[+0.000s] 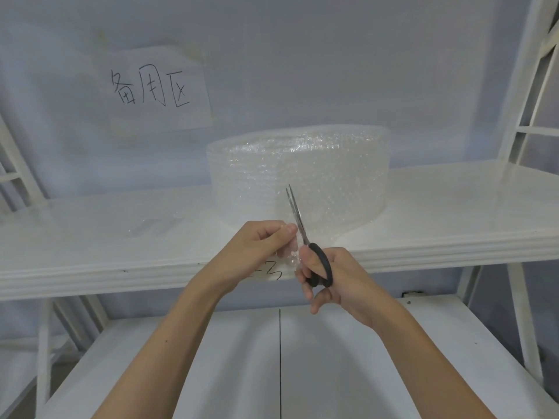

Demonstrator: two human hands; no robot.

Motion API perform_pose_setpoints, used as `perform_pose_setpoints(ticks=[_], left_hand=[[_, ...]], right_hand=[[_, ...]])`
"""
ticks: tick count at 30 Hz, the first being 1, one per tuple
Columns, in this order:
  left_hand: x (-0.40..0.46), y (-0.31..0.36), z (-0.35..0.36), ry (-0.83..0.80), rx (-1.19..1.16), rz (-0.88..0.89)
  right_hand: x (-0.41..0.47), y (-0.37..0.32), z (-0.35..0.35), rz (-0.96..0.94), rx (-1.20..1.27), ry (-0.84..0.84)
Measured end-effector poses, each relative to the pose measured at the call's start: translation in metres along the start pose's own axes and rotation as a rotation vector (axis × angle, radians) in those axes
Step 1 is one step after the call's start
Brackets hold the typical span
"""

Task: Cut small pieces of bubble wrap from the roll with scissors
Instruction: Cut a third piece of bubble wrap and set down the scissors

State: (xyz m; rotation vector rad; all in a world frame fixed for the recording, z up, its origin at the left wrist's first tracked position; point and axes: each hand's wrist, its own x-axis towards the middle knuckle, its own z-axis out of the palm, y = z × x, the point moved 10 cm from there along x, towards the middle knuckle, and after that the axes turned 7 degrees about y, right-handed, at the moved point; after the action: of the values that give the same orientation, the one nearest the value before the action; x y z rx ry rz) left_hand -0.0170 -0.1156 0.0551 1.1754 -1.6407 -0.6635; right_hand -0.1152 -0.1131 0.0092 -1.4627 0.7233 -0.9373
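Shelving unit, white: upper shelf (121, 237) spans the full width, lower shelf (211, 358) below it with a thin dark seam running front to back down its middle. Wall behind carries a paper sign (154, 89) with handwritten characters, up left.

Bubble wrap roll (302, 176) stands on end on the upper shelf, right of centre, set back toward the rear edge, its loose end trailing down toward the front edge. A few flat clear scraps (151, 226) lie on the same shelf, left of the roll, hard to make out.

Both forearms come up from the bottom edge and meet at the shelf's front edge, in front of the roll.

Left hand (257, 246): fingers curled, thumb and fingertips pinching a small piece of bubble wrap (290, 254), which hangs just over the front edge.

Right hand (338, 279): closed around the black handles of the scissors (298, 219), thumb through one loop, other fingers curled under. Blades point up and away, nearly together, touching the wrap right beside the left fingertips. Blade tips overlap the roll's lower face in this view; cannot tell if they touch it.
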Motion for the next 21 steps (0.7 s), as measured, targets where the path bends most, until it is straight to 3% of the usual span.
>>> perform_pose_setpoints(ticks=[10,16,21], left_hand=[[0.0,-0.001,0.001,-0.015,-0.024,0.004],[0.005,-0.005,-0.004,0.076,-0.186,-0.171],[0.003,0.002,-0.008,0.159,-0.078,-0.048]], right_hand=[[0.004,0.004,-0.002,0.002,-0.033,0.032],[0.005,0.008,-0.006,0.012,-0.053,0.055],[0.005,0.009,-0.007,0.018,-0.069,0.061]])
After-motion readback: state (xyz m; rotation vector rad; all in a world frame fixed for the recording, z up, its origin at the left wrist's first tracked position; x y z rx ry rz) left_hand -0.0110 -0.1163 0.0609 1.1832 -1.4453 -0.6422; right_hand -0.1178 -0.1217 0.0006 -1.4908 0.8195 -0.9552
